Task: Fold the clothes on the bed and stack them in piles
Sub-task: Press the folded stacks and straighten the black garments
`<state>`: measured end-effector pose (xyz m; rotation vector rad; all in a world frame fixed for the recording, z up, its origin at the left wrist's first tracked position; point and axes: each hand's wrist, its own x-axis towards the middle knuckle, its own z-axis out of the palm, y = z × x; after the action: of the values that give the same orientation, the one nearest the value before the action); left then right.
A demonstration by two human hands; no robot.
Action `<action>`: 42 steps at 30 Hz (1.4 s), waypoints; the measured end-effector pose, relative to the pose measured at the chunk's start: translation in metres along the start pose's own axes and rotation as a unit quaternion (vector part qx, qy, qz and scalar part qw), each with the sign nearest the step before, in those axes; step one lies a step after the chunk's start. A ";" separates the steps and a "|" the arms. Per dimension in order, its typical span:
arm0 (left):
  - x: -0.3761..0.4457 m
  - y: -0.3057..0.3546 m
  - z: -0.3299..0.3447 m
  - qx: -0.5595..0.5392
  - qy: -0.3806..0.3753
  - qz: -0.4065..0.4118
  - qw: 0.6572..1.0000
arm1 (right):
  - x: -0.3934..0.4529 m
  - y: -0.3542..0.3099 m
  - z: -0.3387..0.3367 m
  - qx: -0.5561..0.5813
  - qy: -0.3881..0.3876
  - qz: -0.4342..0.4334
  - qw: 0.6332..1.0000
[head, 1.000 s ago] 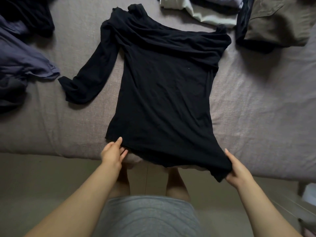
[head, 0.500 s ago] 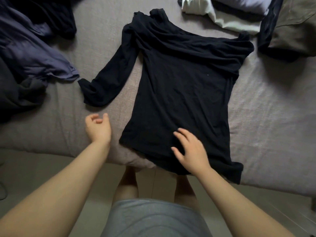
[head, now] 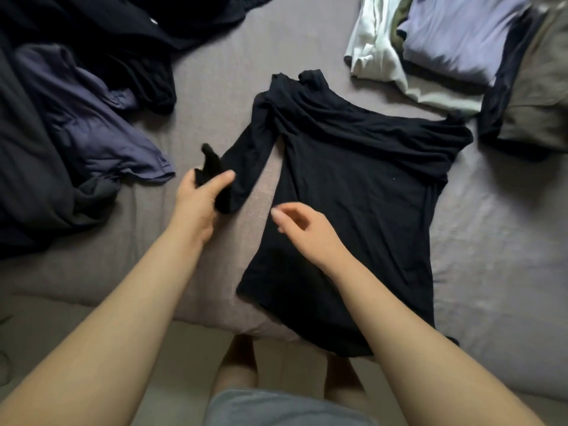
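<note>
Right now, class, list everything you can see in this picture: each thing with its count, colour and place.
long-sleeved top: one, black, spread flat mid-bed, hem over the near edge
bed sheet: one, grey-mauve, under everything
unfolded heap: several garments, black, charcoal and slate blue, far left
folded piles: several pieces, pale green, lilac, navy and khaki, far right
floor: beige, below the bed edge
shorts: one pair, grey, bottom centre
left hand: one, grips the top's sleeve end
right hand: one, fingers loosely curled over the top's body
</note>
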<state>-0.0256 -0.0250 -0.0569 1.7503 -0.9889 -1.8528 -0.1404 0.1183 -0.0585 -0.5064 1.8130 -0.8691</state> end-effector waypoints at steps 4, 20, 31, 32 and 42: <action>-0.044 -0.004 0.024 0.122 -0.158 0.110 0.974 | 0.019 -0.054 0.011 0.280 -0.051 0.072 0.956; 0.043 0.038 0.076 0.699 -0.267 0.369 0.551 | -0.006 -0.055 -0.133 0.127 -0.036 -0.074 0.989; 0.111 0.094 0.123 0.642 -0.095 0.411 0.640 | 0.040 -0.013 -0.227 0.200 0.301 0.061 0.930; 0.113 0.099 0.136 0.633 -0.079 0.428 0.640 | 0.050 -0.008 -0.235 0.183 0.327 0.068 0.925; 0.145 0.050 0.202 0.633 -0.047 0.324 0.702 | 0.126 0.045 -0.289 -0.053 0.374 0.168 0.911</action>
<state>-0.2501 -0.1179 -0.1281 1.3771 -2.8712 -0.6709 -0.4531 0.1566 -0.1053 0.1185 2.5568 -0.7732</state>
